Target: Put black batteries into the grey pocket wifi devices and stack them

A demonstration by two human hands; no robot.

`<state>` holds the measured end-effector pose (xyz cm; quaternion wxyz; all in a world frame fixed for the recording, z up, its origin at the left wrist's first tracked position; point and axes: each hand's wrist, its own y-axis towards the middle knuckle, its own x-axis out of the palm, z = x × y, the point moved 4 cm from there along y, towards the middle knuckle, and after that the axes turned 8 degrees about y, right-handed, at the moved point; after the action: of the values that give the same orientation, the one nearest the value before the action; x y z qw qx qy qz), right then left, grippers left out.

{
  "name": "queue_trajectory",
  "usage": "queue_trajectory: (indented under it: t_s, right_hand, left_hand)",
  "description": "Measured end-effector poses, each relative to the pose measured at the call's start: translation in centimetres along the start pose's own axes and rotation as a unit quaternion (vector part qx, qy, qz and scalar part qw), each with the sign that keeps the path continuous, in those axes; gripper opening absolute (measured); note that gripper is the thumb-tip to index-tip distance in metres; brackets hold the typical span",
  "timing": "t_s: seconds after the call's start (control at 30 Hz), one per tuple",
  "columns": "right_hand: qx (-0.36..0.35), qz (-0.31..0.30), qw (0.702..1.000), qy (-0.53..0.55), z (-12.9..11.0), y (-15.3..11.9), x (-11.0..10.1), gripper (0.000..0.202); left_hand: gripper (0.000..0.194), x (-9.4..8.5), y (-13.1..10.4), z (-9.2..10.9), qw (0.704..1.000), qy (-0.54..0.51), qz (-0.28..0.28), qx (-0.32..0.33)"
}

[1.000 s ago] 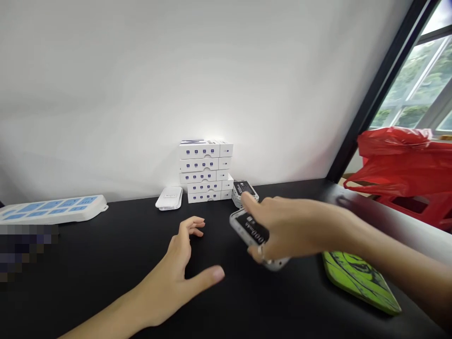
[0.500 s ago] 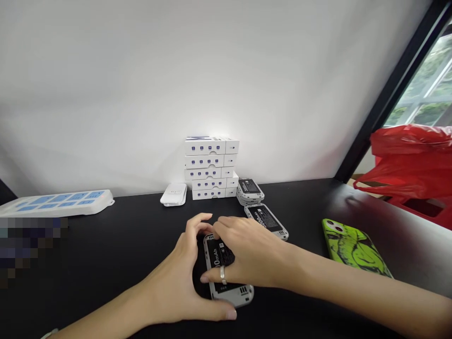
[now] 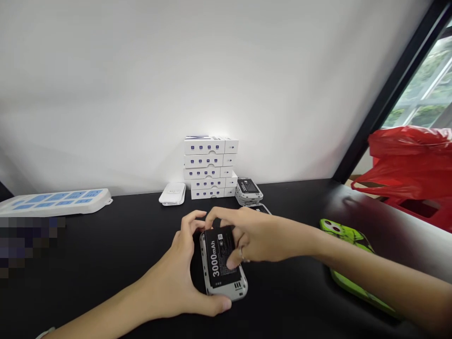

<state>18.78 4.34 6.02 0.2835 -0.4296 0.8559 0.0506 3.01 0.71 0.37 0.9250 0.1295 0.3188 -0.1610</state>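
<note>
A grey-white device [image 3: 233, 291] lies on the black table with a black 3000mAh battery [image 3: 221, 256] in its back. My left hand [image 3: 180, 278] grips the device between the thumb at its near end and the fingers at its far end. My right hand [image 3: 247, 235], with a ring on it, is closed on the battery, its fingertips at the far edge and right side and its thumb on the face. Whether the battery lies flush is hidden by the fingers.
White boxes [image 3: 205, 173] are stacked by the wall. Left of them are thin white devices [image 3: 172, 193]; to the right, stacked battery devices [image 3: 249, 188] and another device [image 3: 259, 207]. A green phone case [image 3: 348, 235], a power strip [image 3: 60, 203] and a red bag [image 3: 409, 157] flank these.
My right hand has lifted and curled its fingers round the battery, showing more of its face. The held device has shifted slightly left, and my right forearm now crosses over the green phone case.
</note>
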Motion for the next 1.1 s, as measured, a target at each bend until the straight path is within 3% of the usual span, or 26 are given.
queue_trajectory:
  t_s: [0.07, 0.13, 0.23, 0.33, 0.4, 0.57, 0.73, 0.9, 1.0, 1.1]
  right_hand:
    - [-0.001, -0.025, 0.995, 0.101, 0.7, 0.5, -1.1, 0.048]
    - [-0.005, 0.033, 0.99, 0.136, 1.8, 1.2, -2.8, 0.043]
    - [0.001, 0.162, 0.986, 0.029, 3.5, 2.1, -4.9, 0.012]
    - [0.033, 0.205, 0.977, -0.054, 4.7, 2.5, -5.3, 0.019]
    - [0.05, 0.205, 0.974, -0.079, 5.1, 2.4, -5.0, 0.023]
    - [0.055, 0.181, 0.959, -0.213, 5.5, 2.2, -4.1, 0.065]
    - [0.066, 0.162, 0.94, -0.292, 5.3, 2.6, -2.9, 0.049]
    - [0.076, 0.196, 0.913, -0.349, 3.3, 1.9, -1.8, 0.032]
    - [0.091, 0.156, 0.934, -0.307, 2.4, 1.1, -0.8, 0.04]
    - [0.097, 0.105, 0.959, -0.245, 2.5, 0.8, 0.5, 0.036]
  left_hand:
    - [0.113, 0.0, 0.0, -0.1, 1.0, -0.001, 0.007, -0.023]
    - [0.112, -0.1, 0.0, -0.2, 0.999, 0.01, 0.015, -0.051]
    - [0.11, -0.1, 0.0, -0.2, 0.997, 0.023, 0.016, -0.065]
    - [0.108, -0.1, 0.0, 0.0, 0.998, 0.024, 0.013, -0.056]
    - [0.108, -0.1, -0.1, 0.0, 0.998, 0.026, 0.012, -0.057]
    - [0.106, -0.1, -0.1, 0.1, 0.997, 0.036, 0.008, -0.064]
    - [0.107, 0.0, -0.1, -0.1, 0.997, 0.043, 0.008, -0.058]
    - [0.103, 0.1, -0.2, -0.3, 0.997, 0.056, 0.026, -0.038]
    - [0.099, 0.1, -0.2, -0.4, 0.995, 0.079, 0.055, -0.022]
    - [0.094, 0.1, 0.0, -0.7, 0.992, 0.1, 0.077, 0.0]
